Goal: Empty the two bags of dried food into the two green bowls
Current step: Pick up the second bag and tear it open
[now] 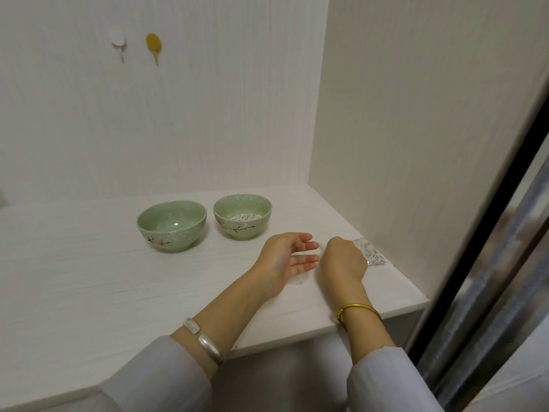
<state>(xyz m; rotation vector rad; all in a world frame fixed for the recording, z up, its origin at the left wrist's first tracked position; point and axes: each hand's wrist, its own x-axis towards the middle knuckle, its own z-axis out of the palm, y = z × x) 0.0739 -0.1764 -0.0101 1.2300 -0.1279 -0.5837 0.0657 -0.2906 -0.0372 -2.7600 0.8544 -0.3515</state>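
Note:
Two green bowls with a blossom pattern stand on the white table (89,278). The left bowl (178,243) is empty. The right bowl (260,230) holds white dried food (245,217). A clear bag of dried food (372,254) lies near the table's right edge. My right hand (341,258) covers its left end with fingers curled onto it. My left hand (282,260) hovers just left of the right hand, fingers straight, palm turned right. An empty flat clear bag (298,281) lies on the table beneath the left hand.
White panels close the table in at the back and right. Two hooks, one white (119,44) and one yellow (154,46), hang on the back panel. A dark door frame (475,248) runs down past the table's right corner.

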